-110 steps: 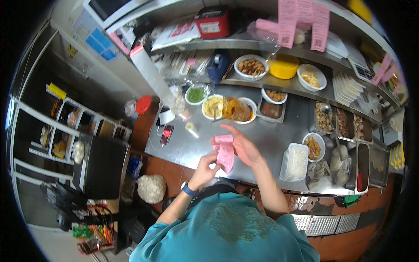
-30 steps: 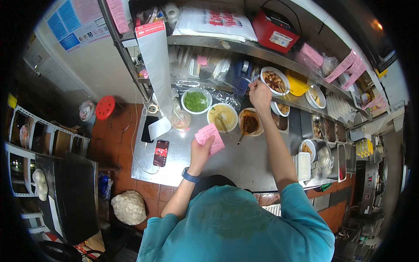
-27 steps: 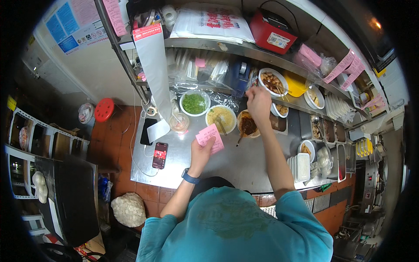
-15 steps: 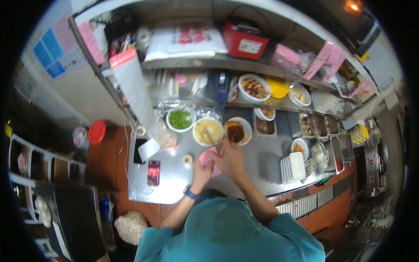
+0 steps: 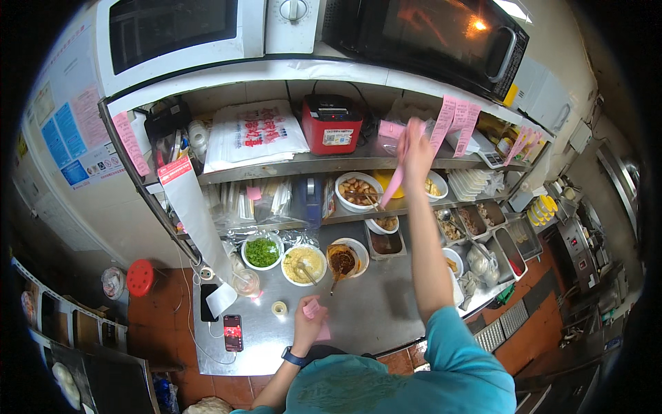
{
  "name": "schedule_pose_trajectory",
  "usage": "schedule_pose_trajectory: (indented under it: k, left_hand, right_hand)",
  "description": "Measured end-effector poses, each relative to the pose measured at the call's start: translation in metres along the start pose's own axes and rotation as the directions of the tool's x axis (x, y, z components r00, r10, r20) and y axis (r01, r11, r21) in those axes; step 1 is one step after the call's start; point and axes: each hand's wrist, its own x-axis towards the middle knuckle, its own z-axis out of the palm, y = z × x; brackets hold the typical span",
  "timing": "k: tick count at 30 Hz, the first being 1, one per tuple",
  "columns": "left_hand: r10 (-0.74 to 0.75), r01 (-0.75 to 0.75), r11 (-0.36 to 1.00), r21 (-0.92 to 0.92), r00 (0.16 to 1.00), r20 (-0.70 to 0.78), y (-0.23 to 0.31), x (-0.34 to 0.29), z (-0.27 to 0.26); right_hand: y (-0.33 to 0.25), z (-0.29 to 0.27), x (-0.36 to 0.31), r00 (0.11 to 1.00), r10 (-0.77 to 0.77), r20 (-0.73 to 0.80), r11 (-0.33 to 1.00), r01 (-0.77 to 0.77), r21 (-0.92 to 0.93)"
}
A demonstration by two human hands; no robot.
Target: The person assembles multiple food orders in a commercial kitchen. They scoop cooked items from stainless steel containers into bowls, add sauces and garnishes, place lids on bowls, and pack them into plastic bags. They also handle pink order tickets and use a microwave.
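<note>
My right hand (image 5: 417,164) is raised to the front edge of the upper shelf, closed on a long pink paper slip (image 5: 394,183) that hangs down. Just to its right, several pink order slips (image 5: 445,125) dangle from the shelf edge. Low over the steel counter, my left hand (image 5: 304,334) is closed around more pink paper slips (image 5: 312,308). Beyond it stand bowls of chopped green herbs (image 5: 262,252), a pale yellow minced food (image 5: 303,265) with a spoon, and dark sauce (image 5: 343,261) with a utensil.
On the counter (image 5: 372,323) lie a lit phone (image 5: 234,334) and a tape roll (image 5: 278,308). A red printer (image 5: 332,125) and white bags (image 5: 252,136) stand on the upper shelf, below two microwaves (image 5: 420,43). Metal food trays (image 5: 501,247) sit at the right.
My right hand has gone from beside my left up to the shelf edge, taking a pink slip along. My left hand stays low with slips. The view has tilted up, bringing the microwaves in.
</note>
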Motion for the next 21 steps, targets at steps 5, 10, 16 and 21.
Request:
schedule_pose_trajectory:
  k: [5,10,16,21]
  left_hand:
    - [-0.121,0.126,0.988,0.094,0.991,-0.061,0.001,-0.011,-0.01]
    - [-0.175,0.167,0.981,-0.098,0.981,-0.082,0.008,-0.011,-0.016]
    - [-0.216,0.2,0.965,-0.171,0.973,-0.079,-0.002,-0.007,-0.02]
    - [-0.264,0.194,0.906,-0.376,0.954,-0.143,-0.007,-0.006,-0.03]
  right_hand:
    - [-0.009,0.004,0.092,0.994,0.054,0.095,0.944,-0.02,-0.331]
    - [-0.004,-0.003,0.116,0.931,0.309,0.195,0.95,-0.294,-0.105]
    - [-0.005,-0.02,0.093,0.875,0.329,0.355,0.942,-0.332,-0.055]
    - [0.017,-0.046,0.043,0.892,0.373,0.256,0.917,-0.312,-0.248]
